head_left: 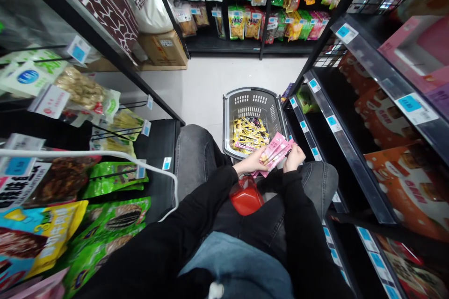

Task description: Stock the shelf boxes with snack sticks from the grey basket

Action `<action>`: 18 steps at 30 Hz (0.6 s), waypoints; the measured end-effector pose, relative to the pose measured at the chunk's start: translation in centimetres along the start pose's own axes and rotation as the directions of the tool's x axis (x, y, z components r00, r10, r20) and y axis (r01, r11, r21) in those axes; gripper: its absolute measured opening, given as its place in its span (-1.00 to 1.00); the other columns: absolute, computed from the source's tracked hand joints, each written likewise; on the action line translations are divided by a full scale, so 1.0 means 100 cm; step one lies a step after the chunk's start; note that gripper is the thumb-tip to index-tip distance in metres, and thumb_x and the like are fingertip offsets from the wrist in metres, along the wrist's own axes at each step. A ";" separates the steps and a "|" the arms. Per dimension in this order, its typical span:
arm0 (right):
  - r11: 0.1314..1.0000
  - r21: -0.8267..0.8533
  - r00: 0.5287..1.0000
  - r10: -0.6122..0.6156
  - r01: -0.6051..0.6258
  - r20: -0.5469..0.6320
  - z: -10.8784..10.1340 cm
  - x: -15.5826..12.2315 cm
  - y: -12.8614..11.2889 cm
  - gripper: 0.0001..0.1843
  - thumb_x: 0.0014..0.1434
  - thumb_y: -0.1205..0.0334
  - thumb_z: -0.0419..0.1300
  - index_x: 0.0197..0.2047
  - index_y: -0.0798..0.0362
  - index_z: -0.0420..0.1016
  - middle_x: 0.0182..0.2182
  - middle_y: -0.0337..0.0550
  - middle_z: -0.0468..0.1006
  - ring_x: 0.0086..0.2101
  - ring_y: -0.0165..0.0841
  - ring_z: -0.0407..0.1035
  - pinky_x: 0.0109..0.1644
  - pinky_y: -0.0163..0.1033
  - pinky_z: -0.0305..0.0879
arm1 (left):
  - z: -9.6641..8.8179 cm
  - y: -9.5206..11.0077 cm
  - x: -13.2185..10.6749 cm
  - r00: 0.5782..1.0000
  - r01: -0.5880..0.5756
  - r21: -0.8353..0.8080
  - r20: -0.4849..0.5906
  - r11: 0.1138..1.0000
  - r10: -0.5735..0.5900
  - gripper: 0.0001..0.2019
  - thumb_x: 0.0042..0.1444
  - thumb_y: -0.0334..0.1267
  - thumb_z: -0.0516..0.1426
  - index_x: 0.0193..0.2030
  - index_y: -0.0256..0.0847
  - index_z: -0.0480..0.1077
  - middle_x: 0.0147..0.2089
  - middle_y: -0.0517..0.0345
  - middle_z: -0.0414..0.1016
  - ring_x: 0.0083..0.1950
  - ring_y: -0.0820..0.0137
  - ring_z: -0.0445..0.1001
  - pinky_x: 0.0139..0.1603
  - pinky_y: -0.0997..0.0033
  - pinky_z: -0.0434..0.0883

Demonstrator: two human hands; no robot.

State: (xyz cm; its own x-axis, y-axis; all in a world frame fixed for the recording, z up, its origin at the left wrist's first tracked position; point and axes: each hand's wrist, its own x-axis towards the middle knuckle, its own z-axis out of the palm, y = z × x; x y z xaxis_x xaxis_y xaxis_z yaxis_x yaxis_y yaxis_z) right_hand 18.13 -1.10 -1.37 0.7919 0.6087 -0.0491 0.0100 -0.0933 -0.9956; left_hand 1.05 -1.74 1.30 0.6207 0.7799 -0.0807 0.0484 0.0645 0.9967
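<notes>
My left hand and my right hand both grip a fanned bunch of pink snack packets just above my knees. The fingers of each hand are closed on the bunch. Right behind the packets stands a grey shopping basket on the floor, holding several yellow and pink packets. A red object lies between my legs, below my hands.
Dark store shelves with blue price tags run along the right, holding orange and pink boxes. On the left, hanging bags of snacks fill a rack. A cardboard box and more snack racks stand at the aisle's far end. White floor lies beyond the basket.
</notes>
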 end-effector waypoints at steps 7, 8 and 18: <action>0.990 0.100 0.994 0.102 -0.098 -0.034 0.000 0.015 0.006 -0.83 -0.04 0.16 0.12 -0.42 0.11 0.33 -0.56 -0.31 0.35 -0.53 -0.47 0.24 -0.50 -0.38 0.20 | -0.007 0.003 0.000 0.999 0.018 0.006 -0.026 1.000 -0.018 -0.14 -0.50 -0.43 0.34 0.10 -0.23 0.22 0.06 -0.01 0.36 0.10 0.20 0.32 0.14 0.28 0.23; 0.987 0.114 0.993 0.117 -0.115 -0.011 0.000 0.017 0.009 -0.82 -0.04 0.16 0.12 -0.41 0.11 0.33 -0.55 -0.30 0.36 -0.53 -0.47 0.27 -0.50 -0.37 0.23 | -0.009 0.003 0.000 0.999 0.024 -0.012 -0.033 1.000 -0.025 -0.14 -0.50 -0.45 0.34 0.09 -0.23 0.23 0.05 -0.01 0.37 0.08 0.21 0.34 0.13 0.29 0.25; 0.931 0.277 0.962 0.265 -0.238 -0.066 -0.021 0.044 0.009 -0.82 0.02 0.23 0.10 -0.39 0.01 0.10 -0.57 -0.37 0.36 -0.55 -0.43 0.40 -0.41 -0.18 0.47 | -0.055 0.001 0.007 0.915 0.102 -0.439 -0.310 0.893 -0.257 -0.50 -0.11 -0.31 0.22 -0.03 -0.26 0.12 -0.28 0.03 0.48 -0.45 0.40 0.49 -0.45 0.36 0.47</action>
State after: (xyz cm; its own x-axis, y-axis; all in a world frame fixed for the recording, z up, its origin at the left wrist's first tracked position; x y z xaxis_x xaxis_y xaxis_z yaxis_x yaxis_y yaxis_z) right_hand 22.91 -0.12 -2.34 0.8047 0.5087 -0.3059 -0.3481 -0.0129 -0.9374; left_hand -2.80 2.26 1.34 0.3129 0.8903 -0.3308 -0.2371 0.4105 0.8805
